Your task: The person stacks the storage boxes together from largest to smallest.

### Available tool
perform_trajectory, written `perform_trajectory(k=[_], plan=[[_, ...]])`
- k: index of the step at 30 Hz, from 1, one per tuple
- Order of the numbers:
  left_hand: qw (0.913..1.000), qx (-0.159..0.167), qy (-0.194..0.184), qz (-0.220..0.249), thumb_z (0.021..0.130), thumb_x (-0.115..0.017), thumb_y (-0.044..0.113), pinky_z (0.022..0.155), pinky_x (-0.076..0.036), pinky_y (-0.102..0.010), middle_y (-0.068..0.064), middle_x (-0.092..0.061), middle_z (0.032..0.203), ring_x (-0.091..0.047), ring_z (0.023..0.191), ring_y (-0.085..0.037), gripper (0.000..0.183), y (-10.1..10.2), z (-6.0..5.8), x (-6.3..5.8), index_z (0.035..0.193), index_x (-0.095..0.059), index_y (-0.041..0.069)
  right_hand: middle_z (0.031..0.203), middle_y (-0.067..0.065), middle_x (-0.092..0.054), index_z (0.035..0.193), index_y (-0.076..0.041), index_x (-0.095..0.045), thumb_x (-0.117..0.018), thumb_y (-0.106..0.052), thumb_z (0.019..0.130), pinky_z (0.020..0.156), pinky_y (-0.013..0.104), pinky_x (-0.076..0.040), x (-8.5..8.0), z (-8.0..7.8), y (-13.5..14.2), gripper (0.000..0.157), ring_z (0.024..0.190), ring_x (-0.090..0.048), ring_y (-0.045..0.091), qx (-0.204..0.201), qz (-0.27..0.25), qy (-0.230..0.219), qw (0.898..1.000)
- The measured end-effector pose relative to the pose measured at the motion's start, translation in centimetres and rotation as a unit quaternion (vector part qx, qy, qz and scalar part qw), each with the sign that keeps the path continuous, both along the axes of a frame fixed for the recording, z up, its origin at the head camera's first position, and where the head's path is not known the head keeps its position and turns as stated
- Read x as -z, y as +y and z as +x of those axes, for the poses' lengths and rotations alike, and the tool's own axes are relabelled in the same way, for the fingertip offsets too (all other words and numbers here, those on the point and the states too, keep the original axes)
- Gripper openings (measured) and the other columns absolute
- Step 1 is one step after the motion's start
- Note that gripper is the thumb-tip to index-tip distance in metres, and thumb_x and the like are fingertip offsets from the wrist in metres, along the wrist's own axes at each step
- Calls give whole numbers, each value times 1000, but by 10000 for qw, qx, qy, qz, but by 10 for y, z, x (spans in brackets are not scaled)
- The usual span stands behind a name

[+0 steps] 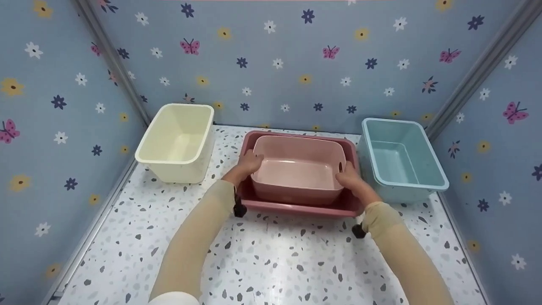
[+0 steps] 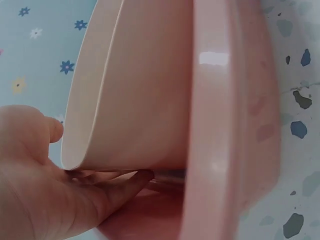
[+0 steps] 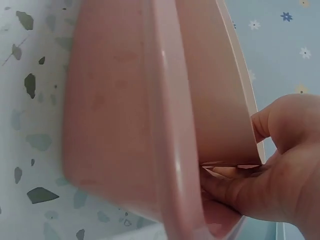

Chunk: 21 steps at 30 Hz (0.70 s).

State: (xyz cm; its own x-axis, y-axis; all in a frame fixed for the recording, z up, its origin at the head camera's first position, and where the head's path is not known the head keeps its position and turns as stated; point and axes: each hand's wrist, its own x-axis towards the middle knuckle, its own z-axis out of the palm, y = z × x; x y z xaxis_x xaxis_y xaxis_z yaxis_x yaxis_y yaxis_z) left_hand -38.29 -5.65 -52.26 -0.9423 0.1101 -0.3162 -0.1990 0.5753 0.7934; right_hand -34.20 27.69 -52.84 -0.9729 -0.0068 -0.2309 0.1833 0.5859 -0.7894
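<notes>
A light pink bin (image 1: 298, 169) sits within a larger, darker pink bin (image 1: 296, 208) and rises above its rim. At its left end my left hand (image 1: 249, 164) grips the wall, thumb over the rim and fingers on the outer side. My right hand (image 1: 352, 180) holds the opposite end in the same way, beside an oval handle slot (image 1: 340, 167). In the left wrist view the fingers of the left hand (image 2: 55, 185) reach down between the two bins. The right hand (image 3: 280, 170) does likewise in the right wrist view.
A cream bin (image 1: 182, 169) stands to the left, close to the wall. On the right, a blue bin (image 1: 402, 192) stands right beside the darker pink one. Flower-patterned walls (image 1: 271, 55) enclose the speckled tabletop (image 1: 275, 262) on three sides.
</notes>
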Motion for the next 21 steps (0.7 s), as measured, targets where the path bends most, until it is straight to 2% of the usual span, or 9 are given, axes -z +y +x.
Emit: perform_trajectory(k=[3, 5, 7, 10, 14, 17, 21], plan=[[9946, 325, 943, -284, 103, -38, 28, 113, -23, -41, -22, -29, 152, -28, 140, -30, 61, -2, 6, 4, 150, -18, -5, 129, 32, -39, 135, 16, -26, -44, -3, 91, 101, 46, -32, 0, 5, 0, 52, 115, -37, 35, -102, 132, 86, 9998], [9849, 620, 1542, -492, 104, -40, 27, 113, -24, -41, -20, -32, 151, -30, 139, -28, 59, -6, 12, 6, 151, -20, -2, 131, 35, -39, 135, 17, -23, -46, -5, 91, 103, 48, -32, -1, 12, -1, 54, 118, -39, 37, -217, 324, 153, 9991], [9732, 880, 1977, -780, 104, -41, 28, 112, -25, -41, -18, -33, 150, -33, 138, -26, 58, -9, 18, 8, 152, -22, 1, 133, 38, -38, 137, 18, -18, -47, -6, 90, 104, 50, -32, -3, 19, -1, 60, 122, -40, 40, -335, 590, 249, 9974], [9586, 1148, 2258, -1302, 104, -40, 33, 112, -27, -41, -14, -31, 151, -34, 137, -23, 58, -15, 28, 12, 153, -23, 8, 133, 41, -38, 140, 19, -13, -47, -7, 90, 104, 52, -33, -3, 31, -2, 66, 125, -41, 45, -537, 971, 598, 9920], [9369, 1334, 2723, -1740, 103, -41, 36, 110, -30, -44, -15, -33, 149, -36, 135, -26, 56, -17, 37, 18, 151, -31, 9, 133, 40, -40, 142, 19, -19, -49, -8, 91, 104, 54, -33, -1, 44, -4, 65, 126, -41, 47, -707, 1263, 1392, 9796], [9302, 1293, 2939, -1780, 102, -45, 36, 110, -29, -47, -18, -34, 150, -35, 135, -29, 55, -14, 44, 24, 149, -36, 9, 129, 36, -47, 137, 18, -35, -54, -8, 92, 101, 55, -36, 3, 55, -5, 55, 122, -46, 46, -466, 1475, 2057, 9663], [9296, 1132, 3011, -1801, 101, -48, 38, 112, -24, -48, -18, -31, 153, -31, 139, -31, 56, -9, 52, 31, 149, -38, 10, 113, 27, -61, 122, 10, -56, -61, -7, 90, 89, 54, -44, 16, 71, -7, 36, 103, -58, 42, 120, 1900, 3033, 9337]])
